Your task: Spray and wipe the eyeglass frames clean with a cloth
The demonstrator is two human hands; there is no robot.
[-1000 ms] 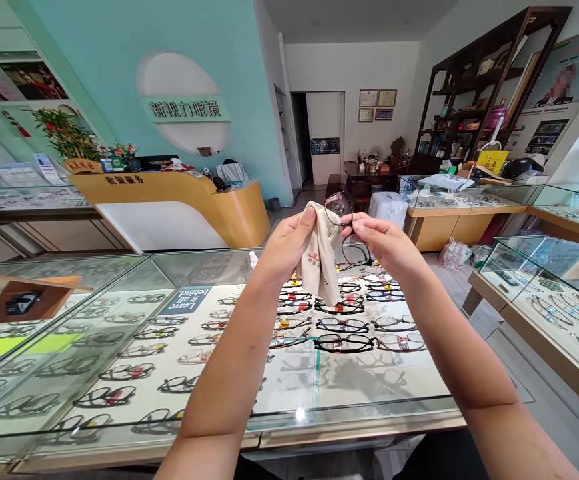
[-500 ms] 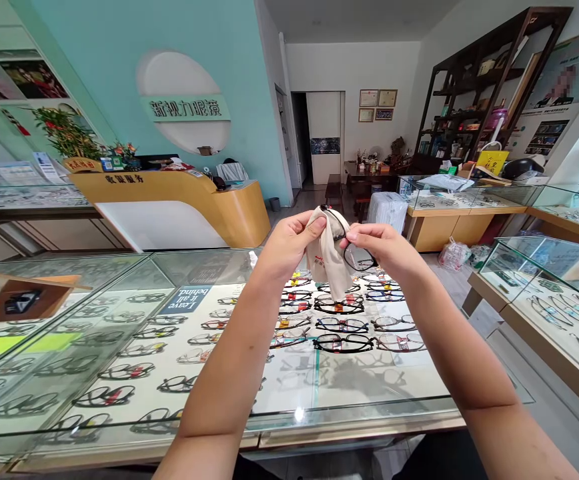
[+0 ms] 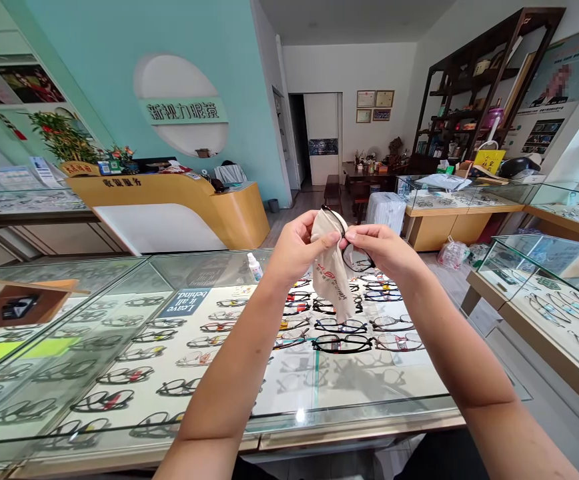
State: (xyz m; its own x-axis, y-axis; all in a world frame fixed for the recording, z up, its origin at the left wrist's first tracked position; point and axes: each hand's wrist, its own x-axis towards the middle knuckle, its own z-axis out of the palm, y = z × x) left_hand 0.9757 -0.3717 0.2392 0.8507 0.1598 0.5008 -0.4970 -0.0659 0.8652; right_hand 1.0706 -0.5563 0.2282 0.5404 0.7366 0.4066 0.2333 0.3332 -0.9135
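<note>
As the head view shows, the left grip's [image 3: 297,250] thumb has shifted toward the right grip [image 3: 384,248], pinching cloth [image 3: 333,277] over one lens; the glasses [image 3: 358,261], which my right pinches near mid-frame, hang centre-frame above the glass tabletop [image 3: 354,395]. Bottle [image 3: 255,267] beyond left wrist; wooden counter [image 3: 247,213], upper left.

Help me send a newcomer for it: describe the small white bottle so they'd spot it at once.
Find the glass display case in the foreground. Go to its far edge, just beyond the left hand. The small white bottle stands there, slim and capped, unlike the eyeglasses lying in rows.
</note>
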